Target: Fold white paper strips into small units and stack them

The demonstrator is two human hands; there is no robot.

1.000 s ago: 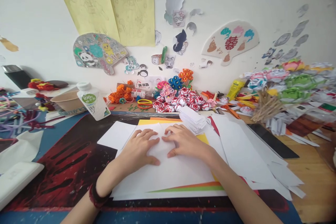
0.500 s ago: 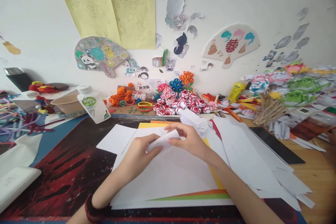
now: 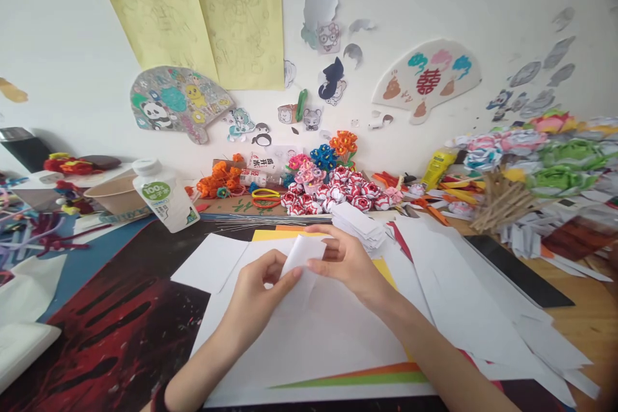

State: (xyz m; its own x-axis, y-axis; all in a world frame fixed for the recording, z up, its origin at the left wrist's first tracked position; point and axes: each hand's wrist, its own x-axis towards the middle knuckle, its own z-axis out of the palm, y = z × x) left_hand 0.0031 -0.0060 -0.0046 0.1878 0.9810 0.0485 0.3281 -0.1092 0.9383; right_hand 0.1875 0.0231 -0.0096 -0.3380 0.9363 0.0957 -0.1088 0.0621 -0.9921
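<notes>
- A small, smooth, folded piece of plain white paper (image 3: pixel 305 252) is at the centre of the frame, between the two hands.
- The left hand (image 3: pixel 253 291) has its grip pinching the paper's left side, thumb in front and fingers curled behind.
- The right hand (image 3: pixel 351 265) pinches the paper's right side, its thumb near the lower right edge and its index finger behind the top.
- Below the hands, a large flat sheet of white paper (image 3: pixel 313 341) fills the lower centre (whether the folded piece touches it, I cannot tell).
- Orange and green paper edges (image 3: pixel 374 379) show at its lower right.
- A smaller rectangular white sheet (image 3: pixel 208 264) lies left of centre, near the left hand.
- Just above the right hand is a loose pile of small white paper slips (image 3: pixel 356 221).
- Red-and-white rosette flowers (image 3: pixel 338 192) cluster behind that pile.
- A white plastic bottle with a green label (image 3: pixel 167 196) leans left of centre.
- A black-and-red mat (image 3: pixel 96 328) covers the lower left of the surface.
</notes>
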